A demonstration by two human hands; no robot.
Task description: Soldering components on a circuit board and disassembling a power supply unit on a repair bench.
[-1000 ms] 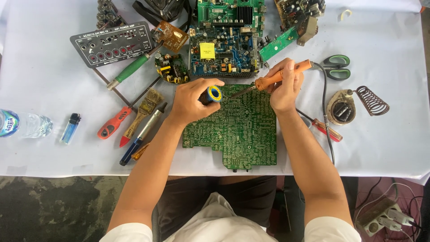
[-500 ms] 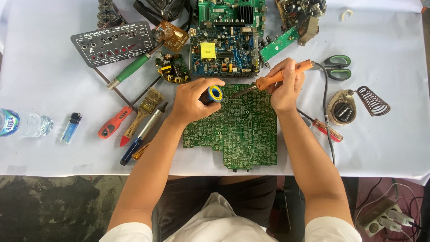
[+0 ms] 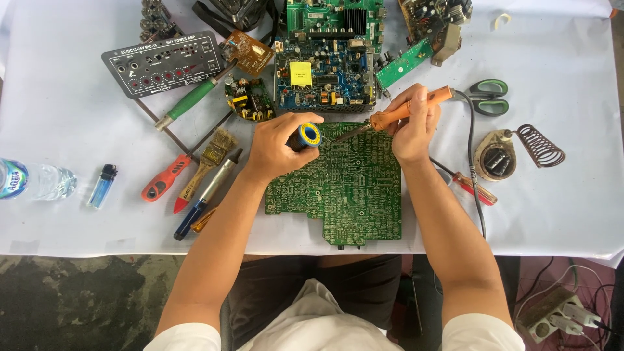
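Observation:
A large green circuit board [image 3: 348, 188] lies solder-side up on the white table cover in front of me. My left hand [image 3: 276, 146] holds a small blue and yellow spool of solder wire [image 3: 309, 135] over the board's top left corner. My right hand [image 3: 413, 127] grips an orange-handled soldering iron [image 3: 406, 109], its metal tip pointing left and down toward the board's top edge, close to the spool. The iron's dark cord [image 3: 473, 156] runs off to the right.
Other circuit boards [image 3: 325, 58] lie at the back. A black amplifier panel [image 3: 162, 64], screwdrivers [image 3: 188, 103], a brush [image 3: 211, 156] and a pen sit left. A lighter [image 3: 102, 185] and water bottle [image 3: 32, 181] lie far left. Scissors [image 3: 487, 97] and a coil iron stand [image 3: 513, 153] are right.

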